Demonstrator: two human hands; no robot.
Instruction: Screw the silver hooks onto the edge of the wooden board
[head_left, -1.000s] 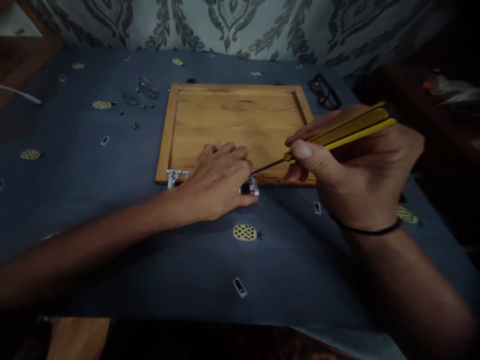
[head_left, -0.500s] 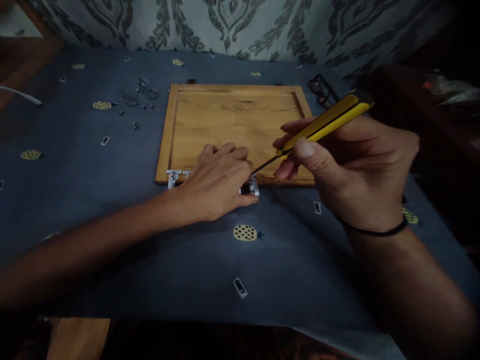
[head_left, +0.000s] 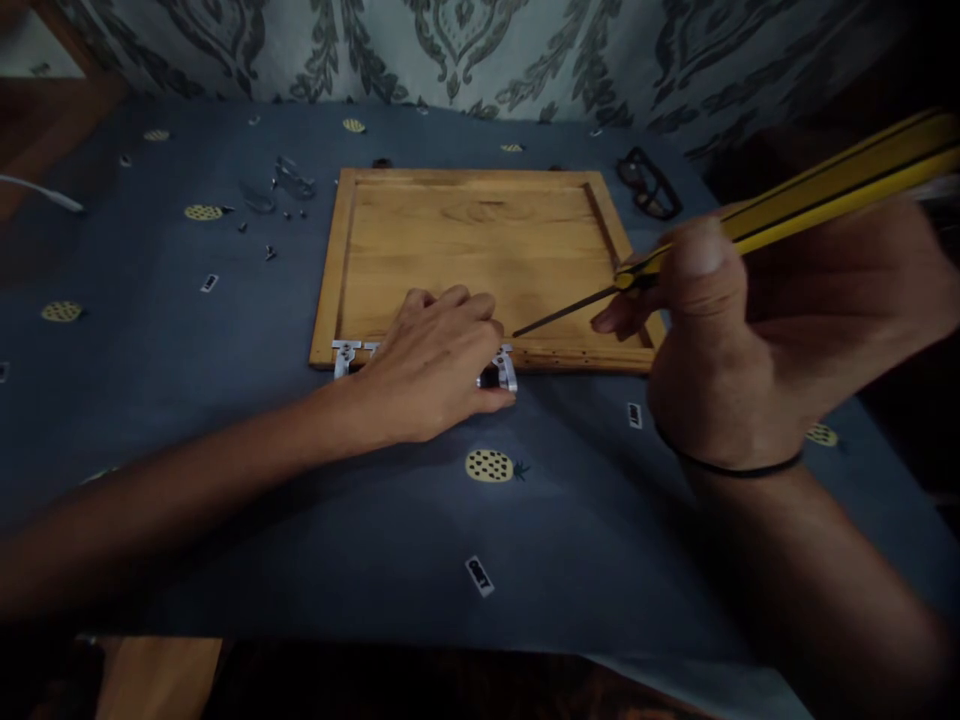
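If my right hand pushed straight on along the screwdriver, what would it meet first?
Probably the silver bracket at the near edge of the wooden panel: the screwdriver in your right hand points towards it. Depth is unclear, so the panel or your left hand, near that line, might come first.

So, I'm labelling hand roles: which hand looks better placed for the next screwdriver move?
Probably the right hand: it holds the yellow-handled screwdriver, tip near the metal fitting, while the left hand covers part of that fitting.
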